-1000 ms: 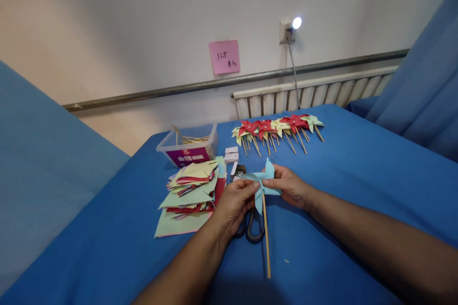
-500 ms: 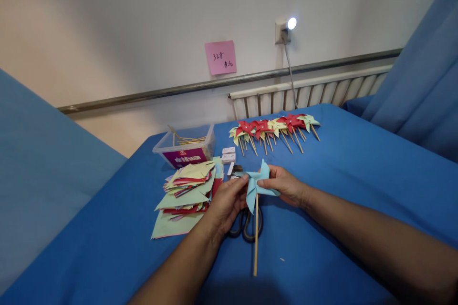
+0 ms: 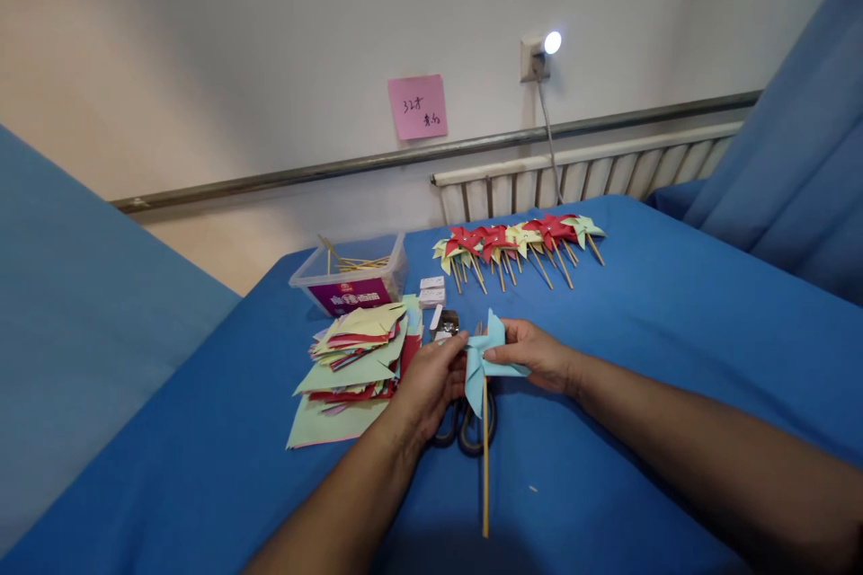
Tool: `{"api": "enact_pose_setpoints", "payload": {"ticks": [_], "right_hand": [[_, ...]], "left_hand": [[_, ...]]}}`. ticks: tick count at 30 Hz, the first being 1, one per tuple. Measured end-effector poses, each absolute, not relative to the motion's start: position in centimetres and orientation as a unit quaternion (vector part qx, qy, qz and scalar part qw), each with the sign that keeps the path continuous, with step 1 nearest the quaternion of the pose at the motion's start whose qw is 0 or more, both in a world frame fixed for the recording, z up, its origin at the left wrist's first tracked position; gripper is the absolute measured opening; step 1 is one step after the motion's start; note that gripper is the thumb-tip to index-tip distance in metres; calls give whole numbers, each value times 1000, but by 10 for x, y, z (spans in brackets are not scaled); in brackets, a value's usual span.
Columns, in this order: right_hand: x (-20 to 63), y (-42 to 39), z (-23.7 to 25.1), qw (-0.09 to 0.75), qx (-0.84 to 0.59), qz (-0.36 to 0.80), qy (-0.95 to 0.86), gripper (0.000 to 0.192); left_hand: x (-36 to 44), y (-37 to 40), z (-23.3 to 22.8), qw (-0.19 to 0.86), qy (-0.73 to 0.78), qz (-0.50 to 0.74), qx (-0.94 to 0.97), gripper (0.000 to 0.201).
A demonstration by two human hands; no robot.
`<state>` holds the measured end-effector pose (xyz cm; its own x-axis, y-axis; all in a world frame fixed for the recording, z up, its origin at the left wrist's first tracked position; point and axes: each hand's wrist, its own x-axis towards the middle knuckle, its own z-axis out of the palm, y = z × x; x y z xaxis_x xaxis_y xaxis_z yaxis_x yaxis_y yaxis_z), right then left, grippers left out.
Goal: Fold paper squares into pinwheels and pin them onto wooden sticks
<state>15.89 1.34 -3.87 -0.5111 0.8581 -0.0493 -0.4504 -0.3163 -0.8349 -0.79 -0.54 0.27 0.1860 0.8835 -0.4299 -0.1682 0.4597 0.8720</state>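
A pink sticky note (image 3: 418, 107) on the wall carries handwriting that looks like "32" with further marks too small to read; the purple label on the plastic box (image 3: 351, 275) at the desk's far left edge is illegible

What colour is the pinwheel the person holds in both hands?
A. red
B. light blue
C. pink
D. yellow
B: the pinwheel pinched between the left hand and right hand is light blue, on a wooden stick; the red and yellow ones lie in a row farther back.
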Motion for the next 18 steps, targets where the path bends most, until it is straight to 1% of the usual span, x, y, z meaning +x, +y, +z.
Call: {"api": "enact_pose_setpoints", "payload": {"ticks": [5, 8, 11, 14, 18], "right_hand": [[161, 15, -38, 417, -236, 783, -395, 39], [162, 15, -37, 414, -232, 795, -377, 38], [162, 15, -37, 405, -231, 801, -376, 37], [162, 15, -39, 392, -227, 804, -387, 37], [162, 15, -41, 386, -221, 803, -397, 37]], "left_hand": [[-10, -3, 5, 709, 514, 361, 319, 49], [-11, -2, 8, 699, 529, 363, 315, 52], [-12, -2, 9, 673, 532, 399, 324, 47], [-13, -2, 6, 651, 527, 437, 329, 35], [-14, -1, 1, 649, 511, 435, 359, 26]]}}
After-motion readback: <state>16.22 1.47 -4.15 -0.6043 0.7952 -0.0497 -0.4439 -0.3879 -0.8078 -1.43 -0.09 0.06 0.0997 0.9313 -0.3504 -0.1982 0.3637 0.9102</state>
